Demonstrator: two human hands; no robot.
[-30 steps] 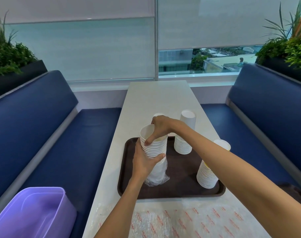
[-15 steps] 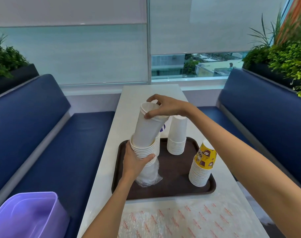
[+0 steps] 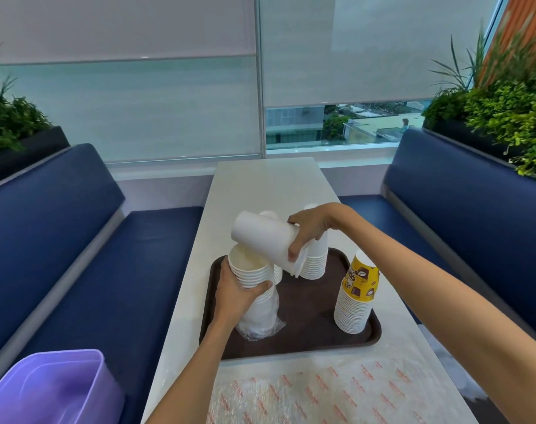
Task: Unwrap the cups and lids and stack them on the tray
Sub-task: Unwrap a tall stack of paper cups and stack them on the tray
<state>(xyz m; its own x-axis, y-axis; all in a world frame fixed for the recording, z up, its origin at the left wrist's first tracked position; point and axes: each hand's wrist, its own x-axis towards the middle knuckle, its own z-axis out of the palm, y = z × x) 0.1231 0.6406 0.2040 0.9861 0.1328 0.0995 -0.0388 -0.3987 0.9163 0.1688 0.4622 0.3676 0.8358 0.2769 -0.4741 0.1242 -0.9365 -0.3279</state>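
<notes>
On the brown tray, the left hand has its fingers wrapped around a wrapped cup stack, whose base sits in a clear sleeve. The right hand grips a lifted cup bundle, tipped sideways above the tray. The tray also holds a yellow-topped stack and a white stack.

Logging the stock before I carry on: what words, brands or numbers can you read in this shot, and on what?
Yellow cup: dark lettering among cartoon pictures, too blurred to read.
Plastic wrap nearest the camera: repeated red print, too small and blurred to read.
White cups: plain, no print visible.
No text here is clear enough to quote.
</notes>
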